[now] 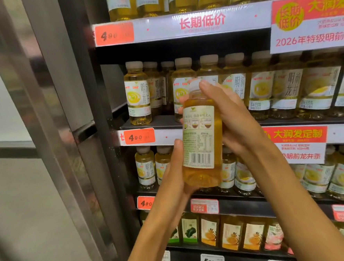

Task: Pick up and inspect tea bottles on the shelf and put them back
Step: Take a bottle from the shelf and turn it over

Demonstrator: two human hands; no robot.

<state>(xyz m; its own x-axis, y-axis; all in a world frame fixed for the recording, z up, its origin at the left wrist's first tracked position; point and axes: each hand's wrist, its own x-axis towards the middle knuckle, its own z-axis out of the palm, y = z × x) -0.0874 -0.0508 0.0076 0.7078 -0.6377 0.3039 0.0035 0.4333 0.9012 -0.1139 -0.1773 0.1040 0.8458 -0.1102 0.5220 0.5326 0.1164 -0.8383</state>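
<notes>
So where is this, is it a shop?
Most likely yes, a supermarket drinks aisle. Shelves hold rows of the same tea bottles, orange price tags read 4.90, and red sale signs hang on the rails. Both hands, left hand and right hand, hold one bottle, barcode facing the camera.

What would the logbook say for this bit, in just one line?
step: inspecting | tea bottle: off shelf, back label and barcode facing camera | left hand: holds base | right hand: holds upper part | shelf gap: open
</notes>
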